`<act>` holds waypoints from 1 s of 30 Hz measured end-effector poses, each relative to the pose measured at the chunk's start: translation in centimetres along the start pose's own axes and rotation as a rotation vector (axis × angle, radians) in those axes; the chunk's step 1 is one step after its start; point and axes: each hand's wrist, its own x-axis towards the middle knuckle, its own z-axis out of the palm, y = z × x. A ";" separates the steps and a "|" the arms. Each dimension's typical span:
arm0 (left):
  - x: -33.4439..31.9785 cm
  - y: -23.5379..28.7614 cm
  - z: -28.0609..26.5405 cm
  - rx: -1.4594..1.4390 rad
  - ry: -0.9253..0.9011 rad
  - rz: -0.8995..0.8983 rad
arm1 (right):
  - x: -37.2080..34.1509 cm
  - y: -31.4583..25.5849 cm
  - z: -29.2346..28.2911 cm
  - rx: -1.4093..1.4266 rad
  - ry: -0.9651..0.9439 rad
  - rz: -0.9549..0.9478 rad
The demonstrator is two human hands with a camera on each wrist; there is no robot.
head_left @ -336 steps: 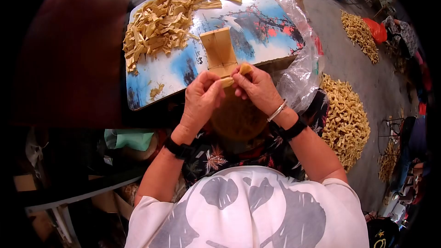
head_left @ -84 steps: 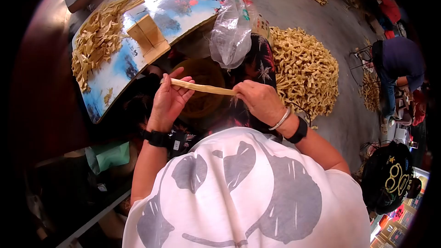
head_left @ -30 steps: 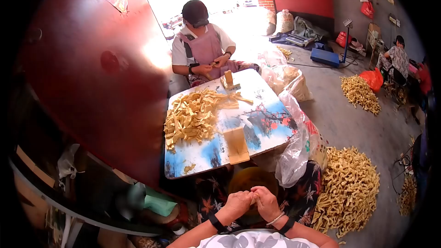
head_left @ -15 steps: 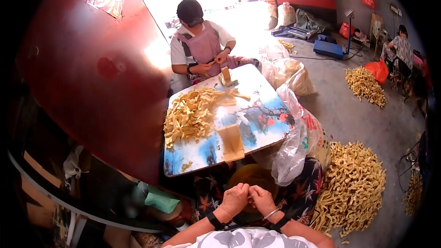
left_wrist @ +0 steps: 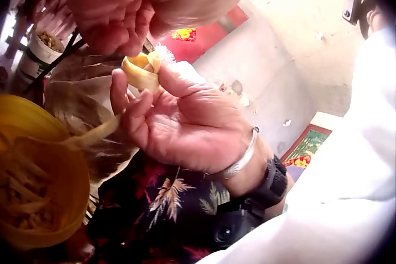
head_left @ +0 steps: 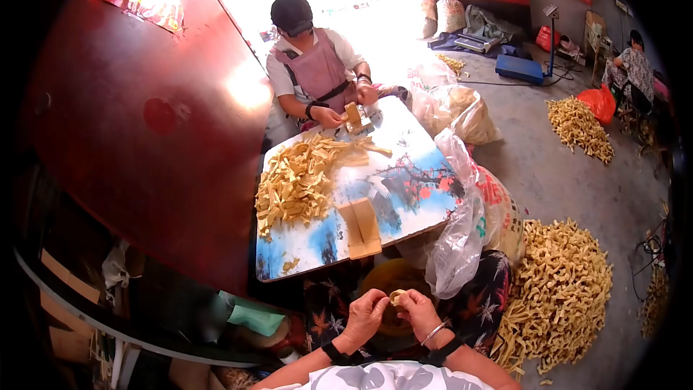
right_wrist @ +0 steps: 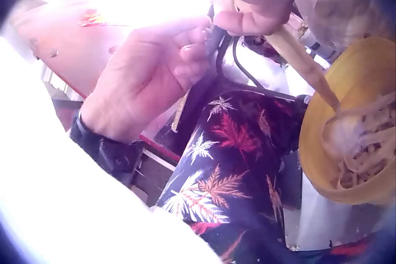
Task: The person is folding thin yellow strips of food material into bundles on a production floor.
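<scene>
While the right hand point(head_left: 421, 315) pinches its looped end, the yellow strip point(right_wrist: 300, 56) slants downward, long axis toward the bowl point(right_wrist: 317, 159) below; the left hand point(head_left: 366, 315) lies close beside, its grip indeterminable.

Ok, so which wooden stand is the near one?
Find the painted table with blossoms. On its edge nearest the left hand sits a tan wooden stand. The other stand is at the far edge, by the person in the pink apron.

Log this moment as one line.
right hand: pinches looped yellow strip | left hand: beside strip, contact unclear | yellow bowl: below, holding pale strips
</scene>
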 end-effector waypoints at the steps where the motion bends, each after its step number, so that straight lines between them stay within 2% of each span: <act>1: -0.3 0.2 0.1 -0.088 -0.020 -0.044 | 0.2 0.4 0.0 0.008 -0.034 0.011; 3: -0.7 0.9 0.4 -0.264 -0.057 -0.125 | 0.3 0.6 0.4 0.023 -0.105 0.027; 4: -0.8 0.8 0.2 -0.254 -0.064 -0.175 | 0.1 0.4 1.0 -0.007 -0.098 -0.005; 7: -0.4 0.6 -0.8 -0.168 -0.017 -0.073 | -0.5 -0.3 2.0 -0.199 -0.039 -0.075; 9: 0.5 0.2 -2.0 -0.134 0.038 -0.012 | -1.3 -1.3 1.9 -0.449 -0.066 -0.119; 11: 1.2 -0.6 -2.7 -0.140 0.034 -0.023 | -2.1 -1.8 2.0 -0.470 -0.130 -0.195; 12: 1.4 -0.8 -3.0 -0.190 0.008 -0.104 | -2.6 -2.3 2.5 -0.465 -0.103 -0.231; 13: 1.4 -1.9 -2.5 -0.299 0.022 -0.132 | -2.9 -2.7 3.0 -0.449 -0.073 -0.224; 14: 1.3 -0.6 -2.7 -0.577 -0.004 -0.312 | -3.0 -2.9 3.1 -0.482 -0.054 -0.254; 16: 0.9 -0.9 -2.3 -0.807 0.068 -0.458 | -3.2 -3.2 3.6 -0.556 0.022 -0.256; 19: 0.4 -1.5 -2.3 -0.876 0.076 -0.420 | -3.8 -2.8 3.7 -0.590 -0.009 -0.260; 20: 0.1 -2.1 -2.6 -0.952 0.020 -0.456 | -3.8 -2.7 3.9 -0.587 0.014 -0.262; 23: -0.1 -1.3 -2.5 -1.378 -0.014 -0.570 | -3.5 -2.4 4.5 -0.577 0.067 -0.293; 25: -1.1 -1.2 -1.7 -1.386 -0.152 -0.481 | -3.2 -1.7 5.0 -0.571 0.087 -0.319; 27: -1.5 -0.9 -1.0 -1.189 -0.022 -0.427 | -3.0 -1.1 5.0 -0.704 0.093 -0.383; 30: -1.2 -1.7 -1.5 -0.872 0.009 -0.335 | -2.3 -1.2 4.5 -0.930 0.126 -0.578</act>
